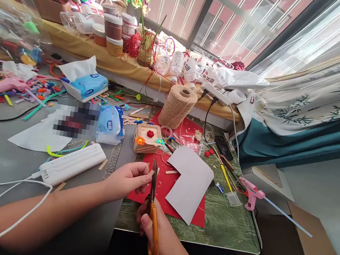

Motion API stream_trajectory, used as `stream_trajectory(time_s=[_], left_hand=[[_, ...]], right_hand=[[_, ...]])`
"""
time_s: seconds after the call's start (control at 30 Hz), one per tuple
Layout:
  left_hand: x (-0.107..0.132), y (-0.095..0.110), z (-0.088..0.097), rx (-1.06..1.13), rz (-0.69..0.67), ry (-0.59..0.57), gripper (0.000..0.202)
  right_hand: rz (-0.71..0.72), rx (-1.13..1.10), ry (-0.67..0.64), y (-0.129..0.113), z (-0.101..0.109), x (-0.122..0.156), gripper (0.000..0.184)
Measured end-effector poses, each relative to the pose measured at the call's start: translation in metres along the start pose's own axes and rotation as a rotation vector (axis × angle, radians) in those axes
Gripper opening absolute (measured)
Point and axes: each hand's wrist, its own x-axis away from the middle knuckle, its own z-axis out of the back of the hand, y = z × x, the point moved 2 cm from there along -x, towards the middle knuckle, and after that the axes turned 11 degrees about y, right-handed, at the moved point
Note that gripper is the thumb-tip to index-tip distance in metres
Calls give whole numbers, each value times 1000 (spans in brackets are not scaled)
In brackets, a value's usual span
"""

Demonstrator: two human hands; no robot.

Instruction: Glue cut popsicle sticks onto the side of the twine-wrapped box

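Note:
My right hand (153, 225) is wrapped round orange-handled scissors (155, 234), their blades pointing up and away from me. Between thumb and fingers, my left hand (135, 178) pinches a small flat piece of wood (151, 173), like a bit of craft stick, right beside the blades. Whether the blades touch it I cannot tell. Under and behind the hands lies a red sheet (198, 212), with a cut white paper (191, 187) on it. A small craft-stick box (144, 146) with a red flower on its lid stands just beyond.
A twine spool (178, 107) stands behind the box. To the right lies a pink glue gun (253, 193) with a long glue stick. A white power strip (74, 163), a wipes pack (110, 124) and a tissue pack (84, 82) are on the left. Jars (113, 26) line the sill.

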Motion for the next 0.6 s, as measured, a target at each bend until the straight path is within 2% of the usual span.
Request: stream_trajectory(time_s=[0.1, 0.33, 0.6], left_hand=[[2, 0, 0, 23, 4, -18, 38], [4, 0, -2, 21, 12, -5, 40], [4, -3, -3, 51, 17, -18, 38]], right_hand=[[40, 52, -59, -4, -2, 1, 42], [59, 30, -23, 9, -5, -1, 45], [51, 48, -22, 6, -4, 1, 42]])
